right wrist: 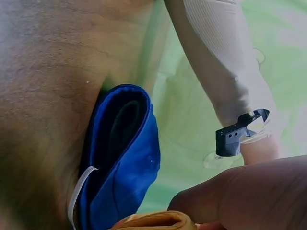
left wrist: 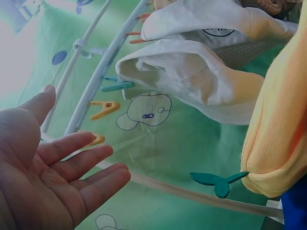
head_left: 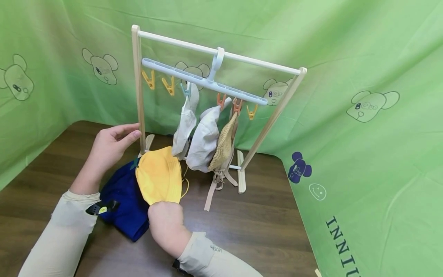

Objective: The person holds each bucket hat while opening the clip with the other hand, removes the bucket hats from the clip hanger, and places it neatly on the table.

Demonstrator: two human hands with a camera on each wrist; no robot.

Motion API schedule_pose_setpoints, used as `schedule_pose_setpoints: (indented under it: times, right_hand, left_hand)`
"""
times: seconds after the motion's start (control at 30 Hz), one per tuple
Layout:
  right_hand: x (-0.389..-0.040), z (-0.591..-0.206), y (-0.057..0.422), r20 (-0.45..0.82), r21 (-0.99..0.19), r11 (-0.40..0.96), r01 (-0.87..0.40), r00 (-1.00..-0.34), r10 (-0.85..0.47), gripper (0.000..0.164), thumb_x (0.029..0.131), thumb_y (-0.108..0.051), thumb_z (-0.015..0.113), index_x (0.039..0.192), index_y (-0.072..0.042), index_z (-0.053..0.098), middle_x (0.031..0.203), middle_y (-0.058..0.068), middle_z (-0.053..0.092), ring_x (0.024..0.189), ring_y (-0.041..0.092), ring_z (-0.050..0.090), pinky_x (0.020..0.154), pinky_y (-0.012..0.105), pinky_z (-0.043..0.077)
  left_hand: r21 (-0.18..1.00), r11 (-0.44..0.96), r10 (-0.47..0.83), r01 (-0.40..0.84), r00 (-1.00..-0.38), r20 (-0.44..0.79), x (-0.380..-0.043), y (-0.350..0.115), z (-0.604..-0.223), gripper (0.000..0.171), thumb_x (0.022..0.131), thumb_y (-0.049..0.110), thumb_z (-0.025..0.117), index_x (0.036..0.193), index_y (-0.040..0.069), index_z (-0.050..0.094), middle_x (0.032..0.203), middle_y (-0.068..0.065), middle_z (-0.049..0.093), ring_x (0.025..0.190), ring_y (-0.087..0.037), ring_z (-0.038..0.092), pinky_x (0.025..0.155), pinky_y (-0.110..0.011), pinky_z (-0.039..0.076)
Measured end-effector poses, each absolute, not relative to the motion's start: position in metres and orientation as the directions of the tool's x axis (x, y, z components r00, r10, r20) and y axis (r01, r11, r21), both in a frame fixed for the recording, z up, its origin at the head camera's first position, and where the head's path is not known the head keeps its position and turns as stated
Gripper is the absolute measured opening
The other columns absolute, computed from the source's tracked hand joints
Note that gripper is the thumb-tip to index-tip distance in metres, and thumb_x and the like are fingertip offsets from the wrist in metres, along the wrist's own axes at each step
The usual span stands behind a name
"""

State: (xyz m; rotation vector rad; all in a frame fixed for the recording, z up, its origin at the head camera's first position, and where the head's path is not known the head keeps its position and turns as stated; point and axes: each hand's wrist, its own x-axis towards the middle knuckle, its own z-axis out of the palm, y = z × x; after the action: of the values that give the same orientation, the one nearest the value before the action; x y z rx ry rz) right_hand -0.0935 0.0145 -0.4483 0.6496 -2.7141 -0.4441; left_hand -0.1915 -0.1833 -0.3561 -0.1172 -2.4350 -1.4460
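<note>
My right hand (head_left: 167, 223) grips the near edge of a yellow hat (head_left: 157, 173), which has a green sprout (left wrist: 218, 184) on its crown and a thin yellow cord. In the right wrist view only a folded edge of the yellow hat (right wrist: 156, 221) shows beside the fingers. My left hand (head_left: 110, 144) is raised by the rack's left post (head_left: 137, 88), its fingers extended and palm bare in the left wrist view. Beneath the yellow hat a dark blue hat (head_left: 124, 200) lies on the table, its opening facing the right wrist camera.
From the light blue hanger (head_left: 166, 70) on the rack, clips hold two whitish hats (head_left: 204, 142) and a straw hat (head_left: 223, 144) with ribbons. Yellow clips (head_left: 168, 86) hang unused at both ends. Green cloth (head_left: 380, 154) surrounds the wooden table (head_left: 263, 231).
</note>
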Motion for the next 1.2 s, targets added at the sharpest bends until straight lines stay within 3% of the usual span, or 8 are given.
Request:
schedule_pose_setpoints:
  times: [0.2, 0.37, 0.6, 0.7, 0.8, 0.93, 1.2]
  right_hand:
    - [-0.092, -0.448, 0.009, 0.220, 0.393, 0.850, -0.351, -0.861, -0.458, 0.035, 0.073, -0.028, 0.083, 0.050, -0.030, 0.057, 0.048, -0.012, 0.052, 0.044, 0.009, 0.050, 0.036, 0.032, 0.036]
    - [-0.093, -0.448, 0.013, 0.182, 0.371, 0.837, -0.402, -0.852, -0.490, 0.035, 0.076, -0.031, 0.081, 0.051, -0.029, 0.056, 0.051, -0.012, 0.053, 0.046, 0.009, 0.051, 0.036, 0.031, 0.036]
    - [-0.106, -0.451, 0.036, 0.152, 0.219, 0.795, -0.565, -0.785, -0.600, 0.049, 0.085, -0.064, 0.073, 0.057, -0.026, 0.056, 0.052, -0.010, 0.055, 0.049, 0.010, 0.057, 0.038, 0.032, 0.037]
    - [-0.113, -0.453, 0.046, 0.121, 0.184, 0.760, -0.624, -0.752, -0.647, 0.052, 0.088, -0.069, 0.067, 0.059, -0.027, 0.053, 0.051, -0.012, 0.050, 0.050, 0.009, 0.056, 0.040, 0.032, 0.036]
    - [-0.120, -0.454, 0.055, 0.116, 0.171, 0.722, -0.671, -0.714, -0.691, 0.049, 0.091, -0.066, 0.065, 0.064, -0.027, 0.052, 0.051, -0.012, 0.046, 0.049, 0.009, 0.054, 0.041, 0.032, 0.036]
    - [-0.129, -0.453, 0.064, 0.141, 0.154, 0.690, -0.707, -0.676, -0.724, 0.040, 0.095, -0.058, 0.065, 0.072, -0.026, 0.058, 0.056, -0.011, 0.052, 0.052, 0.010, 0.058, 0.042, 0.032, 0.037]
    - [-0.142, -0.448, 0.075, 0.234, 0.113, 0.678, -0.726, -0.644, -0.728, 0.022, 0.098, -0.045, 0.066, 0.088, -0.026, 0.069, 0.060, -0.014, 0.055, 0.057, 0.008, 0.063, 0.044, 0.030, 0.041]
  left_hand:
    - [0.837, 0.487, -0.056, 0.251, -0.947, 0.316, -0.192, -0.183, -0.356, 0.052, 0.100, 0.046, 0.064, 0.139, 0.012, 0.065, 0.135, -0.014, 0.067, 0.126, -0.032, 0.061, 0.085, -0.008, 0.043]
    - [0.840, 0.476, -0.050, 0.259, -0.946, 0.319, -0.192, -0.181, -0.356, 0.051, 0.100, 0.044, 0.066, 0.139, 0.011, 0.065, 0.134, -0.012, 0.068, 0.126, -0.029, 0.061, 0.085, -0.006, 0.043]
    - [0.837, 0.482, -0.051, 0.260, -0.945, 0.322, -0.190, -0.181, -0.354, 0.053, 0.099, 0.045, 0.066, 0.139, 0.011, 0.065, 0.136, -0.011, 0.067, 0.127, -0.029, 0.061, 0.087, -0.006, 0.044]
    - [0.836, 0.484, -0.049, 0.258, -0.946, 0.320, -0.190, -0.181, -0.353, 0.052, 0.099, 0.046, 0.066, 0.140, 0.013, 0.065, 0.136, -0.011, 0.067, 0.126, -0.028, 0.062, 0.087, -0.006, 0.045]
    - [0.834, 0.487, -0.042, 0.258, -0.947, 0.317, -0.190, -0.181, -0.352, 0.052, 0.100, 0.045, 0.065, 0.141, 0.013, 0.064, 0.137, -0.011, 0.066, 0.126, -0.029, 0.062, 0.089, -0.009, 0.047]
    - [0.834, 0.487, -0.033, 0.260, -0.949, 0.315, -0.190, -0.182, -0.353, 0.052, 0.100, 0.045, 0.065, 0.141, 0.013, 0.063, 0.138, -0.012, 0.066, 0.126, -0.031, 0.062, 0.089, -0.010, 0.049]
    - [0.843, 0.460, -0.013, 0.280, -0.947, 0.322, -0.190, -0.181, -0.355, 0.049, 0.101, 0.038, 0.065, 0.141, 0.011, 0.063, 0.137, -0.016, 0.066, 0.124, -0.033, 0.063, 0.084, -0.003, 0.045]
